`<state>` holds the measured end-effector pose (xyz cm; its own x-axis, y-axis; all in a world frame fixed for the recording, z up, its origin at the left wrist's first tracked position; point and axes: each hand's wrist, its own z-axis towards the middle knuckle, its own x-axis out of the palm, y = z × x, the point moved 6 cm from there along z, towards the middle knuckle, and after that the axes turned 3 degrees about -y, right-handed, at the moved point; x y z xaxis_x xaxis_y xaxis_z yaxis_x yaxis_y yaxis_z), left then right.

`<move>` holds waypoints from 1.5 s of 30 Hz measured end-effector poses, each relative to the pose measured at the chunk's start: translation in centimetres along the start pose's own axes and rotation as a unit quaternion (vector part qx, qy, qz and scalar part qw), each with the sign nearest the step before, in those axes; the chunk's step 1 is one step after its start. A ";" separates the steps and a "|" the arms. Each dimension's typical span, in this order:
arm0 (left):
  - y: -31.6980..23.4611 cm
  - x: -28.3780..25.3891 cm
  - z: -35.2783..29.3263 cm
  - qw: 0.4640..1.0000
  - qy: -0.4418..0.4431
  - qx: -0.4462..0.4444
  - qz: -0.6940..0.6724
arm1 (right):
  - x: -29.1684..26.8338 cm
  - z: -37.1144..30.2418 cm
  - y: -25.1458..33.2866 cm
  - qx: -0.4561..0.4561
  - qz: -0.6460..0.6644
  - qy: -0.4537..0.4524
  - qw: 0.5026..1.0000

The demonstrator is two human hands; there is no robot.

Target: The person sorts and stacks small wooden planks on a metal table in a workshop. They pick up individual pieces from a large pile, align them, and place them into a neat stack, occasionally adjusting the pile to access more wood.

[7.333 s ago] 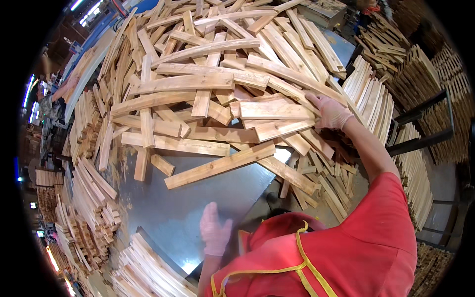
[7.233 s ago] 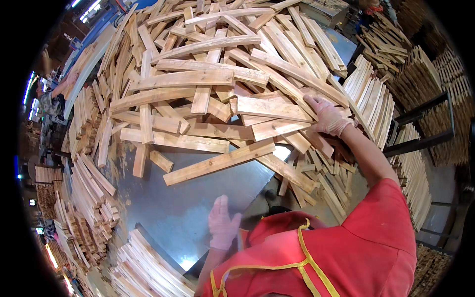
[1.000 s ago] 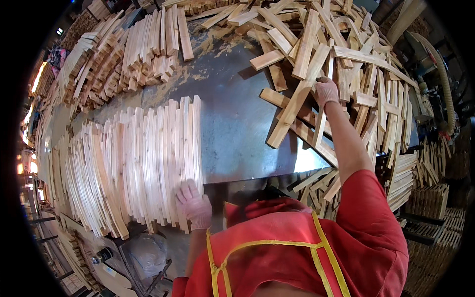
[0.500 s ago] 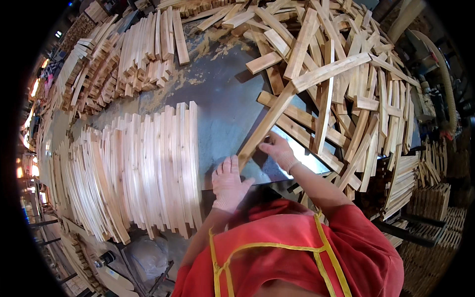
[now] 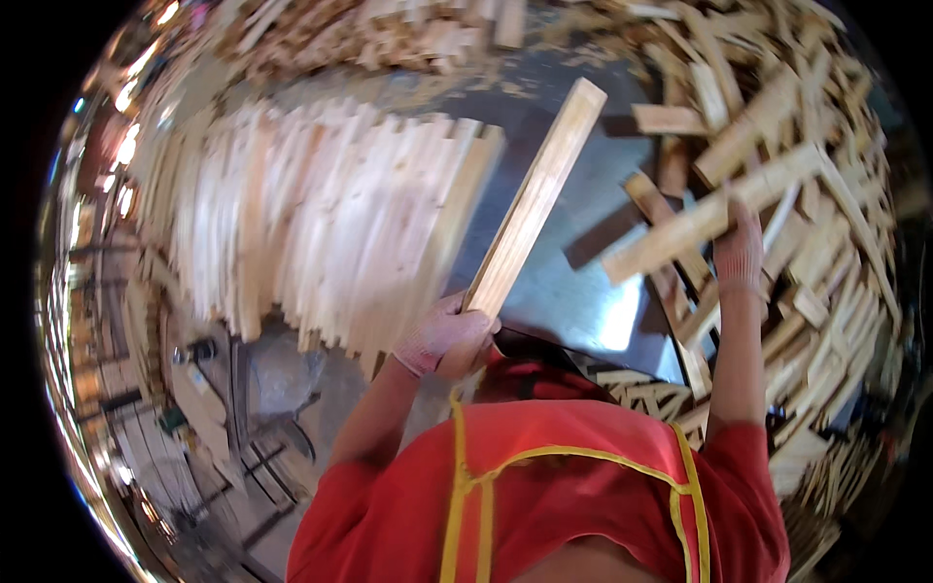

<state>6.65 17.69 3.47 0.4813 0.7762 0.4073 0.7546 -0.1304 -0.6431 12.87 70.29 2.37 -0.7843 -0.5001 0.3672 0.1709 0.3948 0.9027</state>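
My left hand [image 5: 445,336], in a thin pale glove, is closed around the near end of a wooden strip [image 5: 540,189]. This strip slants up and away to the right over the dark metal tabletop [image 5: 530,277]. On the right, my gloved right hand [image 5: 740,251] grips another wooden strip [image 5: 671,236], which lies tilted on a jumbled pile; some of its fingers are hidden by the wood. Left of my left hand, a row of wooden strips [image 5: 321,214] stands side by side, slightly blurred.
Loose wooden pieces [image 5: 826,233] heap up across the right side, crossing at many angles. More stacked strips [image 5: 389,34] and sawdust [image 5: 554,66] lie at the far side. A clear plastic bag [image 5: 282,374] is below the table's left edge.
My right hand has left the first strip and moved right to grip another on the pile. My left hand now holds the first strip, its far end swung away from the pile. The view has shifted.
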 end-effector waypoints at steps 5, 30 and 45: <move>-3.8 -4.9 -1.9 0.989 -0.121 0.087 0.011 | 7.2 -15.1 -9.3 0.074 -0.117 0.065 0.988; -16.8 -33.8 -17.4 0.382 -0.590 0.196 0.684 | 7.0 -17.4 -14.2 0.147 -0.018 -0.143 0.979; -2.7 8.3 1.9 0.600 -0.135 0.300 0.729 | 7.1 -16.3 -10.1 0.039 -0.094 -0.061 0.993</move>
<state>7.75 25.69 7.41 0.2842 0.1890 -0.9399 -0.7161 -0.6100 -0.3392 15.30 50.20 -0.52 -0.8649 -0.4757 0.1601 -0.0279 0.3641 0.9309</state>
